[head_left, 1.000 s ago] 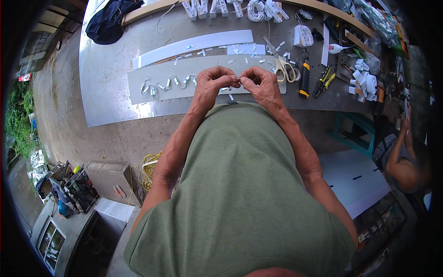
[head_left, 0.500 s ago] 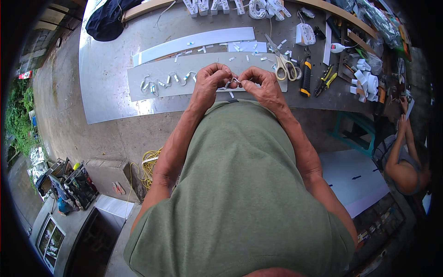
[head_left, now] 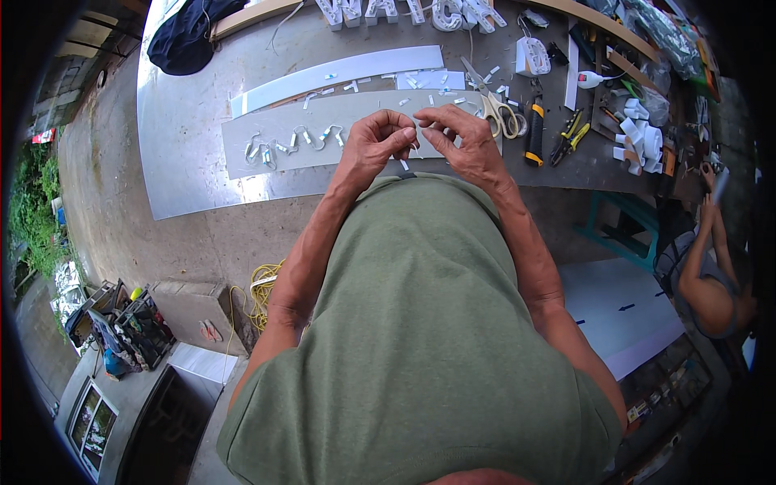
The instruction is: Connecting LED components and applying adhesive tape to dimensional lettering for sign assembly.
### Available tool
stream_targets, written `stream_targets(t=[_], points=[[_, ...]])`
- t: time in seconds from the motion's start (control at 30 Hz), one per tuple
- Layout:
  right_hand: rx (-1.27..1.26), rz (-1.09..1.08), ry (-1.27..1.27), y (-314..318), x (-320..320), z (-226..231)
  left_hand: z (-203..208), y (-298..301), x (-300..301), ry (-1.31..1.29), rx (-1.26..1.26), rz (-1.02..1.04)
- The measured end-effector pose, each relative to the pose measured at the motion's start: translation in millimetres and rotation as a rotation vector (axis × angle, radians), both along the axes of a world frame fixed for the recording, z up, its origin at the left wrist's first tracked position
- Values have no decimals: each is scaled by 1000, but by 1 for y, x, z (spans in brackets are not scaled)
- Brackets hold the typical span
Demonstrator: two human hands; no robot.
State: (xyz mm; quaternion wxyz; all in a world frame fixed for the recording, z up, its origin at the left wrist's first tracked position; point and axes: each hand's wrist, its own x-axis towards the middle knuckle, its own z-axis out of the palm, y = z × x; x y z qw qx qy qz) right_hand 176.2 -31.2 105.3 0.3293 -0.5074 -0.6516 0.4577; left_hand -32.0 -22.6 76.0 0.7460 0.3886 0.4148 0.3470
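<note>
My left hand [head_left: 375, 144] is closed in a pinch on a thin pale wire [head_left: 416, 147], whose end pokes out below the fingertips. Just beside it, my right hand [head_left: 465, 145] has thumb and forefinger apart with nothing visible between them. Both hands are over the near edge of a long grey strip [head_left: 234, 133]. On that strip, left of my hands, lies a wavy chain of small white light modules [head_left: 294, 141] joined by wire. Scissors [head_left: 500, 118] with cream handles lie right beside my right hand.
Small white pieces [head_left: 353, 84] are scattered near a white strip [head_left: 339, 73]. A yellow-black cutter [head_left: 534, 136], pliers [head_left: 571, 137] and white tape loops [head_left: 638, 139] lie rightward. White block letters [head_left: 388, 11] and a dark cap [head_left: 182, 40] stand farther back. Another person [head_left: 707, 283] works at far right.
My right fingers have come off the wire and spread apart, drawing slightly away. My left hand still pinches the wire, its end now hanging down.
</note>
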Motion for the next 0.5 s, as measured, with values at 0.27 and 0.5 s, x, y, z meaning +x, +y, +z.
stream_targets(t=[0.27, 0.5], points=[[226, 58, -75, -1, -3, -10, 5, -1, 1, 50, 37, 15], [231, 48, -86, -1, 2, -12, 4, -1, 1, 64, 38, -26]])
